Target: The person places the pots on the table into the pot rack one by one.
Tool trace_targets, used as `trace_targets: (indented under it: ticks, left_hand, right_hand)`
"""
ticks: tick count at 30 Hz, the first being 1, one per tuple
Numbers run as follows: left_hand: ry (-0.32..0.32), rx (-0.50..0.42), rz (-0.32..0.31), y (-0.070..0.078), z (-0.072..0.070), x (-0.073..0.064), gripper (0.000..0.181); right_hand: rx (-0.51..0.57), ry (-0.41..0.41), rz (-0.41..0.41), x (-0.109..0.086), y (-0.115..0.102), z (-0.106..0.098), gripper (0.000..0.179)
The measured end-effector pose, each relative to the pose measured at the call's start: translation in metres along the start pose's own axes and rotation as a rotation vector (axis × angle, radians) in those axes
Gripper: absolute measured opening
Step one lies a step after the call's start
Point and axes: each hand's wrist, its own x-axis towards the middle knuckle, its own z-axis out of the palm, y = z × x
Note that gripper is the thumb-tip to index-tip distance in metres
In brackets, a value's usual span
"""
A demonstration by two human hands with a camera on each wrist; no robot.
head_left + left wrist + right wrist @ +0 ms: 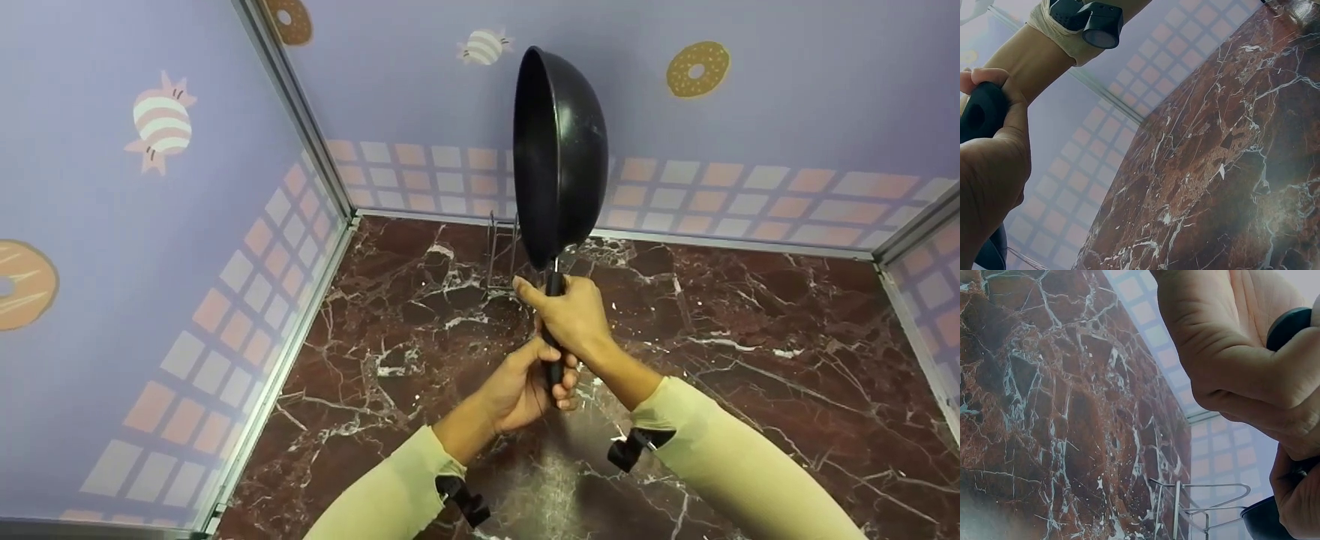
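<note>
Our left grip [517, 394] and right grip [577, 319] clasp the handle [555, 283]; we hold the pan [583, 142] aloft, not yet set down, while a wire rack [1176, 512] stands toward the counter's [750, 390] back edge.

No readable text, label, brand, number or sign in any of the three views.

The person wears a pale cream-yellow fabric left sleeve [382, 491] and a matching right sleeve [739, 450]. I notice a small black left-wrist camera [469, 504] and a black right-wrist camera [627, 453], the latter with a rounded lens [1100, 38].
</note>
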Motion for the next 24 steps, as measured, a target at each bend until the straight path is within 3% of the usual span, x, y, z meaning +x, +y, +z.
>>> trace_targets:
  ticks: [16, 24]
  left_hand:
    - [0.069, -0.012, -0.010, 0.005, -0.011, -0.010, 0.023]
    - [0.015, -0.025, -0.011, 0.009, -0.016, -0.015, 0.027]
  right_hand:
    - [0.010, -0.007, 0.005, 0.001, -0.004, 0.020, 0.047]
    - [0.017, -0.002, 0.021, 0.003, -0.006, 0.025, 0.031]
